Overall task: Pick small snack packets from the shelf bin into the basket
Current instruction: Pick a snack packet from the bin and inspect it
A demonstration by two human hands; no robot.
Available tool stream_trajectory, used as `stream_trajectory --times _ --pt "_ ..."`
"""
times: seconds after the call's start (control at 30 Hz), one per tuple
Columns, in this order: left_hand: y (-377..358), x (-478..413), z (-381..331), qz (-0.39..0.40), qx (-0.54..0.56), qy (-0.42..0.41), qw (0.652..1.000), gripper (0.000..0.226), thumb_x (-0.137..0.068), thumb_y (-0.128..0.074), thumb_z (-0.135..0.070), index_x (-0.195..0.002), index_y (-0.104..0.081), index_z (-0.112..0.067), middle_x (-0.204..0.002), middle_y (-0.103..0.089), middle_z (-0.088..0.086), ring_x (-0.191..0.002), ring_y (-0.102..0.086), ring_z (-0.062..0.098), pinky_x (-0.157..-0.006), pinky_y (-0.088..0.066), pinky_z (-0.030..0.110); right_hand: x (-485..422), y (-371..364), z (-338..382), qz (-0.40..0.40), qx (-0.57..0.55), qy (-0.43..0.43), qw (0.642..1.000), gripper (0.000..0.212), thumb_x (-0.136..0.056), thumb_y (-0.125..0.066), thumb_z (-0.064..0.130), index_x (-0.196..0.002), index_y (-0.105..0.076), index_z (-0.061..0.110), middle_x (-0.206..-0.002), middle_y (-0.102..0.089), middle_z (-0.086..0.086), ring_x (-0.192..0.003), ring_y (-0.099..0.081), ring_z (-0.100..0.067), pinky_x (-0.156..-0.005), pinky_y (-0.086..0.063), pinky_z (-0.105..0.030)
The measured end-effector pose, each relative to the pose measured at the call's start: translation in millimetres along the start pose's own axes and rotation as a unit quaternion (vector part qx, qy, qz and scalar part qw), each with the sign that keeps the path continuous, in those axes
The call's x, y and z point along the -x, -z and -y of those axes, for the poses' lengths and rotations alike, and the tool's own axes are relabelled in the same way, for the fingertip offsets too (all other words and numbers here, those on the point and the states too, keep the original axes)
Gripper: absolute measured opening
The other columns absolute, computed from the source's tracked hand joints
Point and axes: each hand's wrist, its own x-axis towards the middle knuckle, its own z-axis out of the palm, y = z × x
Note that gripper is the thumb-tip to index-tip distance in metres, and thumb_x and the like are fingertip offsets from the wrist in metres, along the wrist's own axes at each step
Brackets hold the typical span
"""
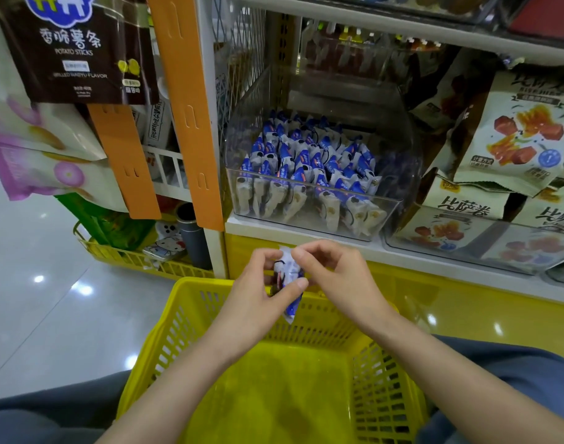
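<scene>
A clear plastic shelf bin (242, 174) holds several small blue-and-white snack packets (306, 165). Below it a yellow plastic basket (165, 344) rests on my lap, and its floor shows no packets. Over the basket's far rim, both hands hold small blue-and-white packets (288, 277). My left hand (258, 293) grips them from the left, thumb across the front. My right hand (335, 277) pinches the top of a packet with its fingertips. How many packets are in the hands is unclear.
Large snack bags (511, 136) stand in bins to the right of the clear bin. An orange shelf post (184, 107) and hanging potato-stick bags (72, 49) are at the left. Another yellow basket (126, 254) sits on the glossy floor at left.
</scene>
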Motion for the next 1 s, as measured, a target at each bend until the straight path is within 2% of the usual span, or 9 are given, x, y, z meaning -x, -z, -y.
stream_trajectory --times 0.1,0.2,0.33,0.43,0.6,0.7,0.8,0.9,1.0 --pt "3 -4 -4 -0.030 0.081 0.033 0.996 0.036 -0.083 -0.065 -0.009 -0.114 -0.047 -0.016 -0.109 -0.059 0.006 -0.096 -0.062 0.019 -0.077 -0.053 0.025 0 -1 1 0.045 0.001 0.012 0.999 0.016 -0.088 -0.060 0.013 -0.090 -0.067 0.027 -0.091 -0.070 0.010 -0.086 -0.065 -0.003 -0.080 -0.051 -0.020" --pt "5 -6 -8 -0.048 0.150 0.056 0.986 0.032 -0.088 -0.058 -0.006 -0.118 -0.047 -0.012 -0.110 -0.060 0.004 -0.091 -0.061 0.009 -0.069 -0.052 0.014 1 -1 4 0.049 0.037 0.014 0.998 0.016 -0.085 -0.066 0.018 -0.097 -0.066 0.027 -0.095 -0.068 0.017 -0.083 -0.063 0.007 -0.070 -0.046 -0.007" --pt "5 -5 -9 -0.049 0.219 0.106 0.969 0.023 -0.092 -0.052 -0.010 -0.115 -0.051 -0.013 -0.106 -0.062 0.002 -0.096 -0.061 0.013 -0.083 -0.052 0.032 3 -3 2 0.036 0.085 0.009 0.996 0.023 -0.081 -0.070 0.020 -0.103 -0.066 0.023 -0.101 -0.069 0.009 -0.086 -0.064 0.000 -0.069 -0.051 -0.012" --pt "5 -4 -8 -0.045 0.180 0.083 0.979 0.027 -0.091 -0.055 -0.016 -0.117 -0.049 -0.012 -0.108 -0.060 -0.001 -0.095 -0.062 0.008 -0.082 -0.052 0.029 5 -5 2 0.031 0.114 0.041 0.992 0.024 -0.081 -0.070 0.015 -0.105 -0.068 0.020 -0.097 -0.068 0.010 -0.084 -0.064 0.002 -0.067 -0.054 -0.014" --pt "4 -5 -5 -0.059 0.097 0.049 0.992 0.024 -0.091 -0.054 -0.014 -0.114 -0.047 -0.014 -0.106 -0.060 0.000 -0.079 -0.062 0.001 -0.075 -0.053 0.031 8 -4 2 0.025 0.171 0.086 0.981 0.025 -0.086 -0.061 0.012 -0.109 -0.069 0.019 -0.085 -0.063 0.029 -0.085 -0.060 0.013 -0.064 -0.045 -0.001" --pt "3 -6 -6 -0.060 0.067 0.056 0.994 0.028 -0.092 -0.053 -0.014 -0.118 -0.043 -0.014 -0.111 -0.058 0.003 -0.085 -0.064 0.016 -0.081 -0.055 0.042 9 -6 0 0.010 0.219 0.109 0.969 0.026 -0.088 -0.057 0.013 -0.110 -0.069 0.019 -0.097 -0.071 0.012 -0.094 -0.058 0.006 -0.069 -0.041 0.000" --pt "3 -7 -6 -0.056 0.059 0.071 0.994 0.033 -0.092 -0.053 -0.013 -0.123 -0.041 -0.014 -0.112 -0.056 0.004 -0.095 -0.063 0.032 -0.082 -0.052 0.051 9 -7 0 0.002 0.229 0.107 0.968 0.026 -0.090 -0.054 0.013 -0.110 -0.069 0.019 -0.101 -0.072 0.007 -0.093 -0.062 -0.001 -0.081 -0.049 -0.015" --pt "3 -9 -3 -0.067 0.080 0.080 0.991 0.041 -0.091 -0.055 -0.015 -0.128 -0.038 -0.012 -0.116 -0.055 0.006 -0.084 -0.064 0.020 -0.071 -0.058 0.036 7 -9 0 0.009 0.187 0.063 0.980 0.024 -0.092 -0.053 0.015 -0.112 -0.066 0.019 -0.104 -0.071 0.006 -0.092 -0.065 -0.004 -0.085 -0.053 -0.028" --pt "7 -11 -2 -0.102 0.177 0.086 0.975 0.041 -0.090 -0.056 -0.017 -0.127 -0.039 -0.011 -0.112 -0.057 0.006 -0.073 -0.066 0.003 -0.057 -0.054 0.018 5 -12 -1 0.057 0.074 -0.031 0.995 0.028 -0.091 -0.057 0.021 -0.118 -0.056 0.016 -0.114 -0.063 0.001 -0.101 -0.061 -0.007 -0.092 -0.049 -0.025"
